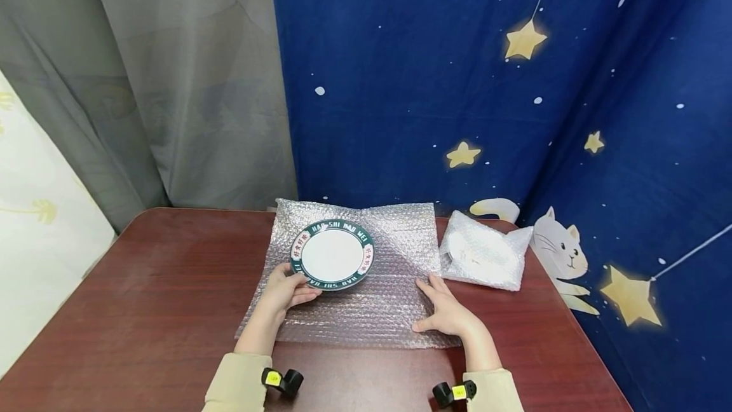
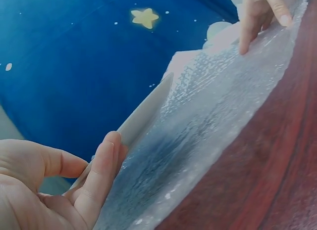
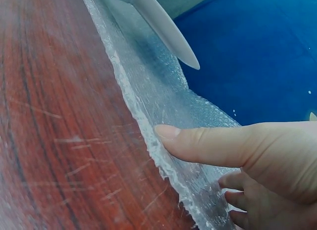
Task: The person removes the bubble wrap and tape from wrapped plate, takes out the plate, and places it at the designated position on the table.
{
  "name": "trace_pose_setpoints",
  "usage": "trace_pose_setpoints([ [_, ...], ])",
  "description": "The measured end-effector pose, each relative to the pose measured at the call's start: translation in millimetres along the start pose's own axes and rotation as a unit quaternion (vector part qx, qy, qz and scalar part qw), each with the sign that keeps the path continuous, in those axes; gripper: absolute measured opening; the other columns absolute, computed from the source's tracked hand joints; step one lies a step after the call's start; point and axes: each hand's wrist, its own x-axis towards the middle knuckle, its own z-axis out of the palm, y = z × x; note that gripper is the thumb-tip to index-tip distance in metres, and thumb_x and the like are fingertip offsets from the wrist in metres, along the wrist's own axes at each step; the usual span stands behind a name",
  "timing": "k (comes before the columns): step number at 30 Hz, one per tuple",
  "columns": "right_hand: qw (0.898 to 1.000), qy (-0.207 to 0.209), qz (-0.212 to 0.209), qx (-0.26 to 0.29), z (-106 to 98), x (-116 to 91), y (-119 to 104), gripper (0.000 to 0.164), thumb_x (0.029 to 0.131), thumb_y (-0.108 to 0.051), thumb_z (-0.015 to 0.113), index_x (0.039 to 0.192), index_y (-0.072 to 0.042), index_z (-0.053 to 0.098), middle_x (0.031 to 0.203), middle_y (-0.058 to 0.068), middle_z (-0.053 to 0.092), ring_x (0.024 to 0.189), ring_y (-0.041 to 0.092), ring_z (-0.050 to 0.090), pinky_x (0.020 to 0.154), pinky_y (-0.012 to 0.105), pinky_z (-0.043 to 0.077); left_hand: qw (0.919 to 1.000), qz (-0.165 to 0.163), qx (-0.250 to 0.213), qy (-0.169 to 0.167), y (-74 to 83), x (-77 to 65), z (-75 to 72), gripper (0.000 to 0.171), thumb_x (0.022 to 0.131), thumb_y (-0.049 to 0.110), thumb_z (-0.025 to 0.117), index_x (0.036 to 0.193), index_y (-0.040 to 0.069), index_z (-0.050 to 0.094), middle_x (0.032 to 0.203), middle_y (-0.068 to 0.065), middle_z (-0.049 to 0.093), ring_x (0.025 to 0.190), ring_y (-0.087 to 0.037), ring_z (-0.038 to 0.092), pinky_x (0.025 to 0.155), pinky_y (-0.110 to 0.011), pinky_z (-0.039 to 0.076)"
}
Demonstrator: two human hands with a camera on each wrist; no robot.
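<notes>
A round plate [image 1: 332,255] with a white centre and a dark green lettered rim is in my left hand [image 1: 284,288]. Thumb and fingers pinch its near left edge, and the left wrist view shows the plate [image 2: 147,111] edge-on, tilted above the wrap. Beneath it a sheet of bubble wrap [image 1: 366,316] lies spread on the table. My right hand [image 1: 448,310] rests on the sheet's right side with its fingers spread. In the right wrist view the thumb [image 3: 198,143] lies over the sheet's near edge.
At the back right lies a bubble-wrapped package [image 1: 486,253], beside the sheet's right edge. The reddish-brown table [image 1: 171,285] reaches back to a grey curtain [image 1: 217,81] and a blue starry curtain [image 1: 394,81].
</notes>
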Motion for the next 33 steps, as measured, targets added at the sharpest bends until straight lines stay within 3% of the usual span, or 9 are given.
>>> trace_pose_setpoints([
  [9, 1.0, 0.001, 0.0, 0.001, 1, 1, 2, 0.095, 0.067, -0.025, 0.087, 0.145, 0.001, 0.038, 0.153, 0.029, 0.014, 0.141, 0.045, 0.005, 0.107, 0.063, 0.019, 0.9999, 0.005, 0.004, 0.014, 8.2, -0.8, -9.6, 0.039, 0.09, -0.01, 0.04, 0.126, -0.01, 0.026, 0.072, -0.018, 0.063, 0.061, -0.024, 0.069, 0.061, -0.032, 0.058],
  [18, 1.0, 0.002, -0.003, 0.0, 1, 2, 3, 0.096, 0.067, -0.026, 0.087, 0.145, 0.002, 0.037, 0.152, 0.03, 0.014, 0.14, 0.045, 0.005, 0.107, 0.063, 0.018, 0.9997, -0.002, 0.009, 0.021, 15.7, -2.0, -21.6, 0.055, 0.091, -0.009, 0.041, 0.139, -0.011, 0.013, 0.077, -0.017, 0.062, 0.064, -0.024, 0.069, 0.065, -0.032, 0.058],
  [33, 1.0, 0.004, -0.008, -0.003, 2, 3, 4, 0.097, 0.066, -0.027, 0.088, 0.144, 0.002, 0.038, 0.152, 0.03, 0.015, 0.141, 0.045, 0.007, 0.107, 0.062, 0.02, 0.9994, -0.002, -0.001, 0.034, 30.4, -7.5, -46.8, 0.055, 0.094, -0.005, 0.04, 0.14, -0.01, 0.011, 0.081, -0.014, 0.063, 0.068, -0.022, 0.07, 0.069, -0.032, 0.057],
])
